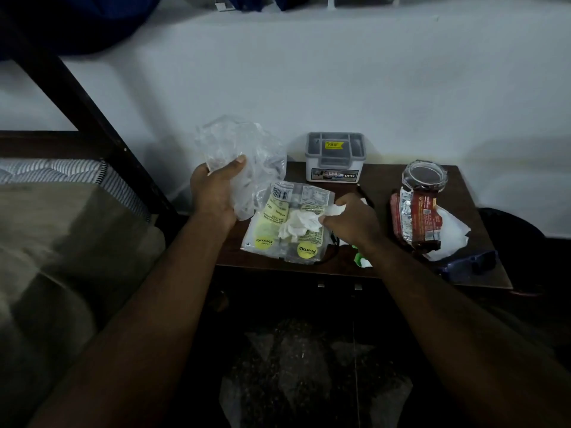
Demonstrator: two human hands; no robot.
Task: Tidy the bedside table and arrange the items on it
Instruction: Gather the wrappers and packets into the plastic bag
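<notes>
Left hand (213, 196) grips crumpled clear bag (244, 149), raised above counter (380, 180) left edge. Right hand (349, 220) pinches white tissue (296, 225) lying on labelled packet (287, 227) at counter front-left.

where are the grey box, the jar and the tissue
grey box (335, 149): head view, on its lid
jar (425, 177): head view, on its clear top
tissue (295, 225): head view, on its crumpled middle

Crumpled clear bag (247, 149) aloft; white tissue (296, 225) atop flat Premia packet (268, 218); jar (425, 176) possibly empty.
</notes>
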